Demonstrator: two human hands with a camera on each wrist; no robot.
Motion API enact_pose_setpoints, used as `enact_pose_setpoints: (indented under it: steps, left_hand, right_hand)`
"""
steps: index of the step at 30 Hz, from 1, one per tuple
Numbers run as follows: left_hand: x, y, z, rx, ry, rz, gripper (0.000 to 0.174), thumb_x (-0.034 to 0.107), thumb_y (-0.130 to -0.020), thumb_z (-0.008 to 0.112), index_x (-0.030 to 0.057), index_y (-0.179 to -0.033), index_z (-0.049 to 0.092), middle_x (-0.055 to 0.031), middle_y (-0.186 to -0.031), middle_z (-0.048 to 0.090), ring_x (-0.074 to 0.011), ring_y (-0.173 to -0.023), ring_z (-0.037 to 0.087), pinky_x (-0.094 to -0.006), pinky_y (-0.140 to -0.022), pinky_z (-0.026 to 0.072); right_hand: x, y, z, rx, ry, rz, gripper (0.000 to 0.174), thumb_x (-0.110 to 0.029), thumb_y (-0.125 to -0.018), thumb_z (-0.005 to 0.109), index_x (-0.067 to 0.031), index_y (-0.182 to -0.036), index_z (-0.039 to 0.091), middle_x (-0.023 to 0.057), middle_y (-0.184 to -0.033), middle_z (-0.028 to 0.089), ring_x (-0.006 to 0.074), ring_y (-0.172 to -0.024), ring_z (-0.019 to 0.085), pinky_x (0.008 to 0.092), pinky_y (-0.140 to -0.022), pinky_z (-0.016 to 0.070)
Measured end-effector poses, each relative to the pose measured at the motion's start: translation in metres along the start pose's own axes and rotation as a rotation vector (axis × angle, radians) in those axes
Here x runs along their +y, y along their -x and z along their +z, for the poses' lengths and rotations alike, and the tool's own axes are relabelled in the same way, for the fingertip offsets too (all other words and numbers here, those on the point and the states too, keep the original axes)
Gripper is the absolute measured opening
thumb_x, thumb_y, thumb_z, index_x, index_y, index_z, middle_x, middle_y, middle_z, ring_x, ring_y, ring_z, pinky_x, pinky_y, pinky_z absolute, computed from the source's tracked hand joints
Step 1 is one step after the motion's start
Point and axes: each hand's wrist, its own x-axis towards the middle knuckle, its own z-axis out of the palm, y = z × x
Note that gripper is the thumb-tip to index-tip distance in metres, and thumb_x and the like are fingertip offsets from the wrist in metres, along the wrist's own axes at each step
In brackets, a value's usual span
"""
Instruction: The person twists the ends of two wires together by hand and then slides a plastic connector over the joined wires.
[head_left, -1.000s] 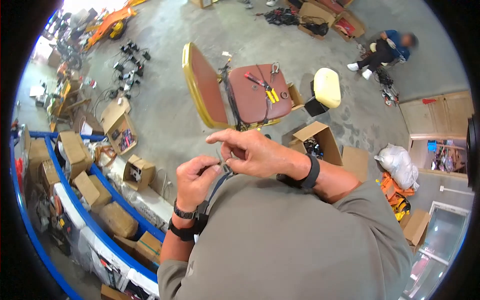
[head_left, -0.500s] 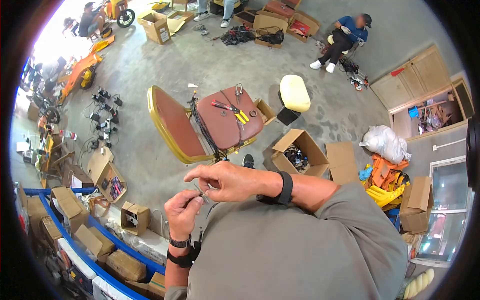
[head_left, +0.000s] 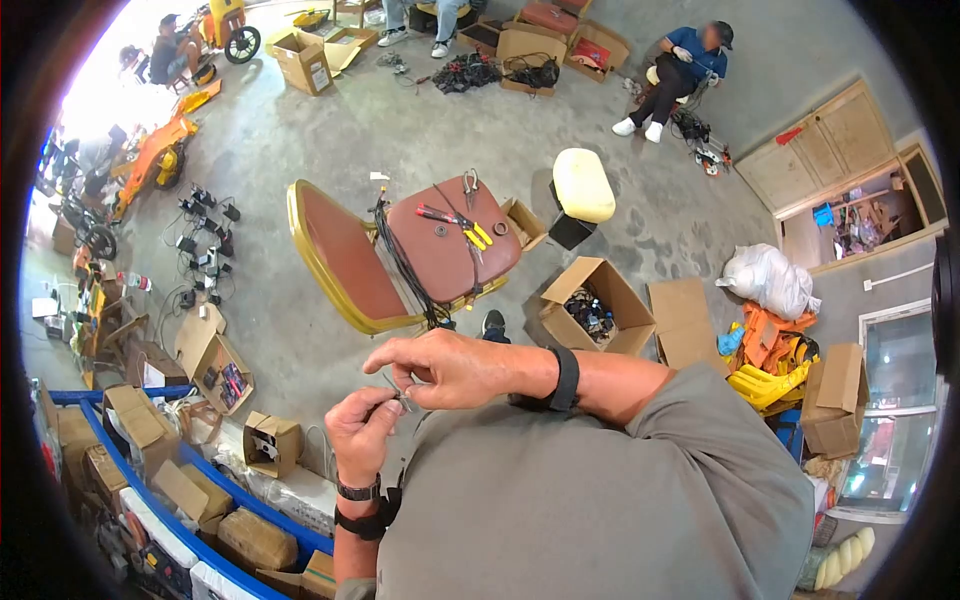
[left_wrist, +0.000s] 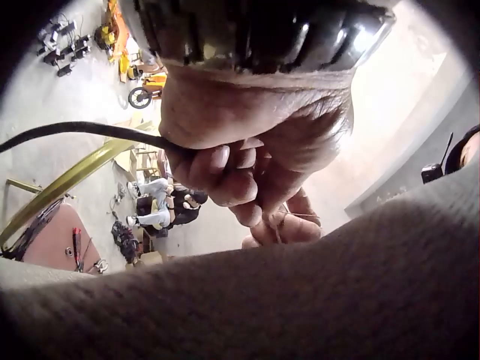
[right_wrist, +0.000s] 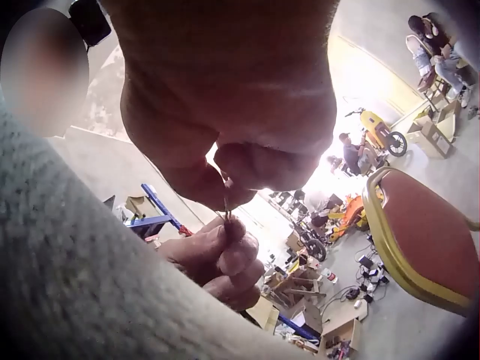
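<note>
In the head view my left hand (head_left: 360, 430) and right hand (head_left: 450, 368) meet close in front of the grey shirt. A black cable (left_wrist: 82, 127) runs into the curled fingers of my left hand in the left wrist view, gripped there. Thin wires (left_wrist: 300, 216) show at the fingertips. In the right wrist view, a fine wire (right_wrist: 227, 202) spans the short gap between both hands' fingertips; the thumb and a finger of my right hand pinch its upper end. The right index finger points outward in the head view.
Ahead stands a brown chair (head_left: 345, 255) with cables, a red-and-yellow-handled tool (head_left: 455, 222) and pliers (head_left: 470, 185) on its seat. Right of it are a yellow stool (head_left: 583, 187) and a carton of parts (head_left: 600, 300). Blue shelving (head_left: 200, 460) holds boxes at left. A person (head_left: 685, 75) sits farther off.
The head view has tilted upward, mostly in the first half second, so more of the room shows. Both hands stay together at the wire, with only small finger shifts.
</note>
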Motion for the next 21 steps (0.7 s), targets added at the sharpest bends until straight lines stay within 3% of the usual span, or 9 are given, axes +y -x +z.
enact_pose_setpoints:
  steps: [5,6,8,11,14,18,21]
  left_hand:
    - [0.013,-0.004,-0.003,-0.108,-0.239,0.083,0.007,-0.001,-0.081,0.066,-0.002,-0.087,0.07,-0.0054,-0.071,0.067,-0.0085,-0.059,0.057,-0.0239,-0.053,0.0445]
    - [0.017,-0.005,0.0,-0.144,-0.294,0.113,0.007,0.001,-0.082,0.065,-0.0019,-0.086,0.069,-0.0049,-0.07,0.067,-0.0078,-0.058,0.055,-0.023,-0.052,0.0435]
    - [0.016,-0.004,0.0,-0.152,-0.235,0.099,0.006,-0.001,-0.083,0.065,-0.0017,-0.087,0.069,-0.0045,-0.072,0.068,-0.0075,-0.059,0.056,-0.0229,-0.052,0.0432]
    - [0.007,0.001,0.0,-0.079,-0.026,0.024,0.009,-0.004,-0.083,0.066,-0.0024,-0.091,0.071,-0.0048,-0.076,0.069,-0.0095,-0.069,0.062,-0.0241,-0.063,0.0494]
    - [0.005,0.004,0.002,-0.005,0.004,-0.04,0.011,-0.006,-0.084,0.066,-0.0023,-0.092,0.071,-0.0051,-0.077,0.07,-0.0082,-0.07,0.062,-0.0238,-0.064,0.05]
    - [-0.003,0.006,0.002,-0.002,-0.01,0.024,0.011,-0.006,-0.084,0.065,-0.0012,-0.093,0.07,-0.0054,-0.077,0.069,-0.0061,-0.06,0.055,-0.0221,-0.053,0.044]
    - [0.001,0.007,0.001,-0.133,-0.036,0.138,0.012,-0.006,-0.084,0.066,-0.0013,-0.094,0.07,-0.005,-0.078,0.069,-0.0059,-0.061,0.055,-0.022,-0.053,0.0435]
  right_hand:
    - [0.002,-0.001,-0.001,0.032,0.029,0.035,0.042,0.0,-0.082,0.06,-0.001,-0.124,0.055,0.0078,-0.076,0.061,0.0182,-0.069,0.06,0.033,-0.064,0.0492]
    - [0.008,-0.001,0.001,0.05,0.04,0.003,0.046,0.003,-0.083,0.058,-0.0052,-0.128,0.055,0.0009,-0.077,0.056,0.0081,-0.066,0.051,0.0252,-0.06,0.0445]
    - [0.017,0.0,0.007,0.076,-0.011,-0.012,0.046,0.004,-0.083,0.059,-0.0052,-0.128,0.056,-0.0001,-0.077,0.056,0.0068,-0.066,0.05,0.0245,-0.059,0.0431]
    - [0.007,0.002,0.004,0.067,-0.035,0.077,0.045,0.004,-0.084,0.059,-0.006,-0.128,0.056,-0.0028,-0.076,0.054,0.0038,-0.064,0.044,0.0228,-0.057,0.0384]
    - [0.003,0.004,0.006,0.038,-0.065,0.083,0.045,0.005,-0.084,0.06,-0.0059,-0.128,0.056,-0.0031,-0.076,0.053,0.0031,-0.064,0.043,0.022,-0.057,0.0372]
    - [0.007,0.004,0.008,0.036,-0.042,0.028,0.046,0.002,-0.083,0.058,-0.0041,-0.129,0.055,-0.0004,-0.076,0.057,0.0068,-0.062,0.049,0.0244,-0.057,0.0417]
    - [0.005,0.003,0.008,0.028,-0.02,0.103,0.047,0.003,-0.083,0.058,-0.0043,-0.129,0.055,-0.0006,-0.076,0.057,0.0061,-0.063,0.049,0.0238,-0.058,0.0422]
